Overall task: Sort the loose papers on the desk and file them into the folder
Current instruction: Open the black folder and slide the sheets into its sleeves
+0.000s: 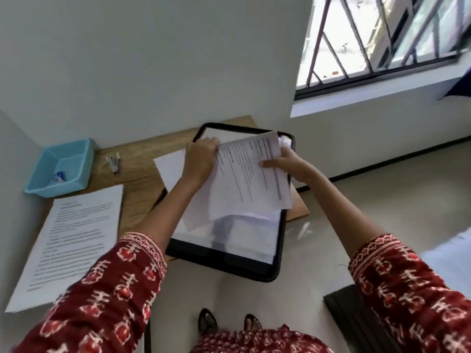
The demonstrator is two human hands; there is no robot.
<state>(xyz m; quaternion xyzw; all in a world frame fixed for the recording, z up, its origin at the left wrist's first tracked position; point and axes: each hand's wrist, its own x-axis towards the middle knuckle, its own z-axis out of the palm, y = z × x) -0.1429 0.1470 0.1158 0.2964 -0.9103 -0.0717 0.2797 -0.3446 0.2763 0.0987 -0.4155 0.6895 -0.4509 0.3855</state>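
A black-edged folder [276,261] lies open across the desk's right end, its clear sleeve showing white sheets. Over it I hold a loose bundle of printed papers [248,177], slightly fanned. My left hand [201,159] grips the bundle's left edge with curled fingers. My right hand [288,164] pinches its right side, thumb on the top page. A blank white sheet [169,166] lies on the desk under my left wrist. A stack of printed papers [76,238] rests on the desk's near left.
A light blue plastic tray [63,166] holding small items sits at the wooden desk's [137,179] far left corner, with a few pens [113,163] beside it. The folder overhangs the desk's front edge. A scrap of paper [304,229] lies on the floor at right.
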